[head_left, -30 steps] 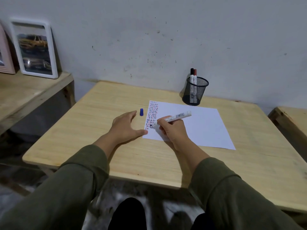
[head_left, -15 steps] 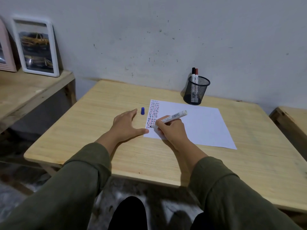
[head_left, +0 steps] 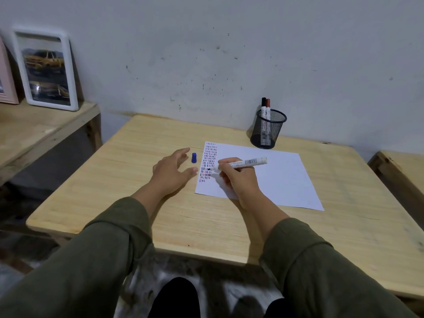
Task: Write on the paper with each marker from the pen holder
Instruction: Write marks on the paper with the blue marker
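Observation:
A white sheet of paper point(head_left: 275, 177) lies on the wooden table point(head_left: 137, 203), with rows of short blue, red and black strokes down its left edge. My right hand point(head_left: 238, 177) grips an uncapped white marker point(head_left: 243, 162), its tip touching the paper among the strokes. My left hand point(head_left: 171, 173) rests flat on the table, fingers spread, thumb at the paper's left edge. A blue cap point(head_left: 194, 157) lies just beyond its fingers. A black mesh pen holder point(head_left: 268, 131) at the back holds two markers, one black-capped and one red-capped.
A lower wooden bench point(head_left: 34, 134) on the left carries a white picture frame point(head_left: 46, 70) and a pink frame leaning on the wall. Another wooden bench edge point(head_left: 401, 166) shows at the right. The wall stands right behind the table.
The marker's tip has moved a little up the column of strokes and its barrel now lies flatter. My left hand stays in place.

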The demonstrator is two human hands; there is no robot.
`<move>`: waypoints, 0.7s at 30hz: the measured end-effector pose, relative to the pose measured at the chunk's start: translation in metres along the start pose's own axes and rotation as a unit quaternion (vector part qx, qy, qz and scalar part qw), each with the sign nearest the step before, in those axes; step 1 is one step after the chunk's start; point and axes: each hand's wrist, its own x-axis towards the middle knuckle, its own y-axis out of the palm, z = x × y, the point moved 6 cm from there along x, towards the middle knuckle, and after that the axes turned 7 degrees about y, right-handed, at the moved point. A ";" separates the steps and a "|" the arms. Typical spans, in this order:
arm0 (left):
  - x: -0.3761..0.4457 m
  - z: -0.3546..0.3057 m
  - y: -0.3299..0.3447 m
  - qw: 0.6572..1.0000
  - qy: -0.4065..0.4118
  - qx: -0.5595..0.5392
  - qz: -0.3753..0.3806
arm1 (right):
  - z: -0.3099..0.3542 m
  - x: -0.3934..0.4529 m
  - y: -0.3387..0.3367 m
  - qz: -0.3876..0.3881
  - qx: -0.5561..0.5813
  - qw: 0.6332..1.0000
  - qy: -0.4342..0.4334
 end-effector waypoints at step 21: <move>0.052 -0.070 0.020 0.869 -0.133 -0.457 -0.137 | 0.076 0.017 -0.039 0.022 0.091 0.993 -0.068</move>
